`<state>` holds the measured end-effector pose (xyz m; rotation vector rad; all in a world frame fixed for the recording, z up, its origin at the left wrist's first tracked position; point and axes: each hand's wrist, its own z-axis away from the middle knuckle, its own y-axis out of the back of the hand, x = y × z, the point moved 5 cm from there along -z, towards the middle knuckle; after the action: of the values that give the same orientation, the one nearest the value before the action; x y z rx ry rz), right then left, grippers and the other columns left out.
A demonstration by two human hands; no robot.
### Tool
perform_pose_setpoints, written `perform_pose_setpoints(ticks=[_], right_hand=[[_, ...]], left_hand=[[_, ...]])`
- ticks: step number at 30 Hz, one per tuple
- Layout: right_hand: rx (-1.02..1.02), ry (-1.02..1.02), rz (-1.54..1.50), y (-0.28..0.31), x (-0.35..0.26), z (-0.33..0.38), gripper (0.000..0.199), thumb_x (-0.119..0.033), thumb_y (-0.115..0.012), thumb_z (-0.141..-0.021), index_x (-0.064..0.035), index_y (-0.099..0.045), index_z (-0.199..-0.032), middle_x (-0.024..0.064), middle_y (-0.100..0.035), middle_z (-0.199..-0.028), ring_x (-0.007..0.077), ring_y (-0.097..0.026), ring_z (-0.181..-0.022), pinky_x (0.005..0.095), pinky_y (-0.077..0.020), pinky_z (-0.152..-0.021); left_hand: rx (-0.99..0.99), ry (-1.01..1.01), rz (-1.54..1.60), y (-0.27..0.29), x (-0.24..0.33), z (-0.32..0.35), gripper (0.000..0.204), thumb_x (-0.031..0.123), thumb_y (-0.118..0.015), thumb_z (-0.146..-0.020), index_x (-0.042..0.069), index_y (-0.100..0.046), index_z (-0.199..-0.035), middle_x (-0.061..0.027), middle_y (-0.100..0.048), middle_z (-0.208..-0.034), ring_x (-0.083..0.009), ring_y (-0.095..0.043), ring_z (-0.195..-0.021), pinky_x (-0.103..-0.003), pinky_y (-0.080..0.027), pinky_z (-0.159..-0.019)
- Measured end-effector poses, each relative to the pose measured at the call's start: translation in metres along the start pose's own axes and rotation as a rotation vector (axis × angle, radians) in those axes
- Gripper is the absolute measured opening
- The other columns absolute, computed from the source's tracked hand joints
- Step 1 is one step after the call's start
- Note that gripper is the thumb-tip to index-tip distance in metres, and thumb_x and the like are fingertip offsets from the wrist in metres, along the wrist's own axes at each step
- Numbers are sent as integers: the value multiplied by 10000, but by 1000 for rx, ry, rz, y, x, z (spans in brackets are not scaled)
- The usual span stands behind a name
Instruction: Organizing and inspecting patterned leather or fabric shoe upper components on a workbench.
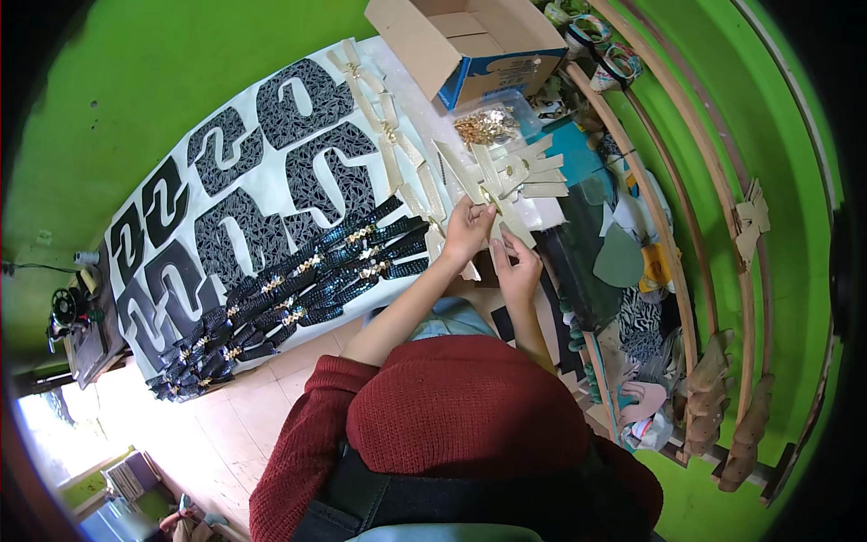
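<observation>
- Bright green walls (226,41) surround a white-covered worktop (415,101) above a pale tiled floor (271,388).
- Far left stands a small black machine with a wheel (65,307).
- Flat, curving cut-outs of black-and-grey material (316,101) lie in rows on the worktop.
- Dark, glossy strips with gold-coloured ornaments (307,267) lie just beside them.
- Further right, a line of cream strips with gold-coloured fittings (392,170) runs along the worktop.
- Left hand (465,231): fingers nearly closed, pinching a flat, cream strip (517,224) near the worktop's right end.
- Beyond stands an open, brown cardboard box (468,41), near a clear plastic container (524,113) of gold-coloured pieces (486,126).
- Right hand (518,269): fingers close together at the same strip; I cannot tell how firmly they grip.
- Just past it, more cream strips (540,170) fan out.
- Far right, brown wooden rails (721,167) line the wall.
</observation>
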<state>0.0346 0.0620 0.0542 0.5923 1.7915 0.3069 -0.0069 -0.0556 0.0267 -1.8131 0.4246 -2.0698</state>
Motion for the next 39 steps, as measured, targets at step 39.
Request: perform_pose_setpoints(ticks=[39], right_hand=[[-621,-112,-130,-181,30,-101,198,-140,-664,-747,-67,-671,-931,86,-674,-819,164,-646,-740,263,-496,-686]], left_hand=[[435,-39,-661,158,36,-43,297,64,-641,-759,-41,-603,-1035,-61,-649,-718,-90,-598,-548,-227,-480,-514]])
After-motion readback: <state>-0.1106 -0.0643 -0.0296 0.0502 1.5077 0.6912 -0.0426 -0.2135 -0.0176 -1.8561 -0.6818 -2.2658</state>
